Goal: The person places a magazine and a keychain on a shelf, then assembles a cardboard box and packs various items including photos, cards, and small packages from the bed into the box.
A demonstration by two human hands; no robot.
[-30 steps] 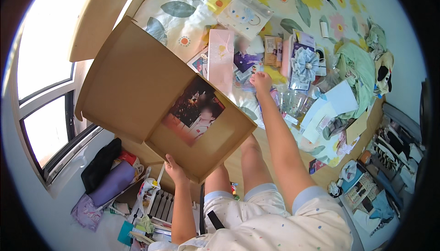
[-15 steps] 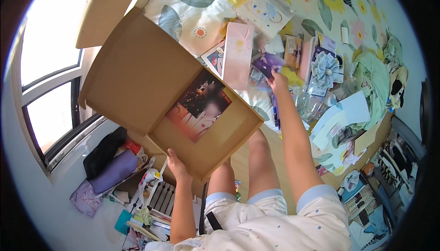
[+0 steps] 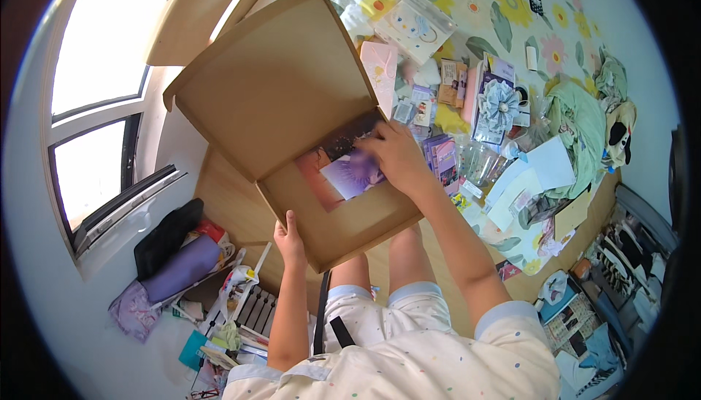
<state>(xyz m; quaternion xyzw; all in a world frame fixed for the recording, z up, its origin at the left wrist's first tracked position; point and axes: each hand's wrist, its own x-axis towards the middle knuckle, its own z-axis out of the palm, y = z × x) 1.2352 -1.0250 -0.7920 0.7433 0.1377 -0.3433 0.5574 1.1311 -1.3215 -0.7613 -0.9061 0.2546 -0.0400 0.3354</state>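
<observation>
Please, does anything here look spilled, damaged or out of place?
Nothing looks clearly spilled or damaged. The untidy spot is the bed: pale papers lie overlapping at different angles beside a bunched green cloth. The open box in the left hand looks intact.

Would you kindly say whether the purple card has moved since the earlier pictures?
Yes, the purple card has moved left and toward the person, off the flowered bedspread and into the cardboard box.

Bright window (image 3: pixel 91 155) over at 10 o'clock, and around 8 I can see a purple roll (image 3: pixel 182 266) right by a black bundle (image 3: pixel 168 238). Flowery bedspread (image 3: pixel 504 24) up at 1, pale blue ruffled flower (image 3: pixel 499 106) at 2, rumpled green cloth (image 3: pixel 575 119) toward 3, and honestly, such a jumble of clothes (image 3: pixel 634 258) near 4.
</observation>
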